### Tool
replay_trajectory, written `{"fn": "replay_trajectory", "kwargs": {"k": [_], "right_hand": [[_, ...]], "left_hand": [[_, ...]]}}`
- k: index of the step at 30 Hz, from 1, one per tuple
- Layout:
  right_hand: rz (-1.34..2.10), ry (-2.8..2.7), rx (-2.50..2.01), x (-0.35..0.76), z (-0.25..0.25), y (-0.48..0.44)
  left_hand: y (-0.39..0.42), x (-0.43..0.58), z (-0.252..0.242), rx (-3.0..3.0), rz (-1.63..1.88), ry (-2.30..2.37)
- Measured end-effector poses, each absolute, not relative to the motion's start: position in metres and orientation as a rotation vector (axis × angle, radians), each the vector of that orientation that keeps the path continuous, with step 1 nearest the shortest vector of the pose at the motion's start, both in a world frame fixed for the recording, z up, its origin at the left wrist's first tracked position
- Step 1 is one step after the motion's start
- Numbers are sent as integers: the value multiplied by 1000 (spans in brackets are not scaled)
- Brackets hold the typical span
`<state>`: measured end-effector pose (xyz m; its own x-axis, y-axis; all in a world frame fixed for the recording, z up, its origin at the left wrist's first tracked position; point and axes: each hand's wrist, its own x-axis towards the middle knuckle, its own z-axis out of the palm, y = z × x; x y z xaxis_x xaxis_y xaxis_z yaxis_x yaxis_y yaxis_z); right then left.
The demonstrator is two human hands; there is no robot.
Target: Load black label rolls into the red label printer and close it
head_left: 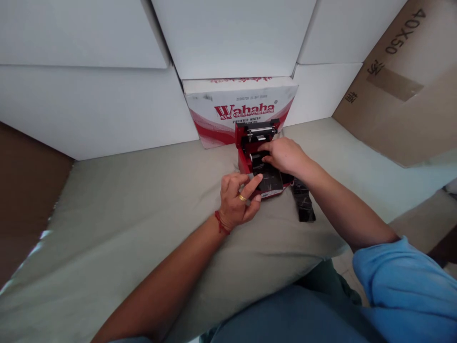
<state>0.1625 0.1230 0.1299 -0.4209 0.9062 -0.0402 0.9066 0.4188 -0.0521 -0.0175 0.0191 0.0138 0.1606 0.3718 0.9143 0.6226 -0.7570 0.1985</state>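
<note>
A small red and black machine (pixel 244 165) that looks like a label printer stands with its lid raised. Inside it is a black film roll (pixel 256 158), and a sheet of black film (pixel 272 181) runs from it over the front edge. My right hand (pixel 283 155) reaches into the machine from the right, thumb and fingers closed about the roll; their tips are partly hidden. At the front left corner, my left hand (pixel 237 197) grips the film's edge between thumb and forefinger. A loose crinkled black film strip (pixel 303 202) lies beside the machine on the right.
The machine rests on a cloth-covered surface (pixel 143 205). Right behind it stands a Wahaha water carton (pixel 214 128), with large white boxes (pixel 232 38) stacked behind. A brown cardboard box (pixel 400 90) is at the right, and a dark brown panel (pixel 28 205) borders the left.
</note>
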Motion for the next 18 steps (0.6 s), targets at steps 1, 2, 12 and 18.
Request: {"fn": "replay_trajectory", "kwargs": {"k": [1, 2, 12, 18], "right_hand": [[-97, 2639, 1675, 161, 128, 126], [-91, 2635, 1673, 159, 126, 129], [-605, 3166, 1761, 175, 142, 109], [-143, 3415, 2129, 196, 131, 144]], "left_hand": [[19, -18, 14, -2218, -1629, -959], [19, -18, 15, -2228, -1615, -945], [16, -18, 14, -2239, -1532, -982], [14, -14, 21, -2353, -1487, -951]]}}
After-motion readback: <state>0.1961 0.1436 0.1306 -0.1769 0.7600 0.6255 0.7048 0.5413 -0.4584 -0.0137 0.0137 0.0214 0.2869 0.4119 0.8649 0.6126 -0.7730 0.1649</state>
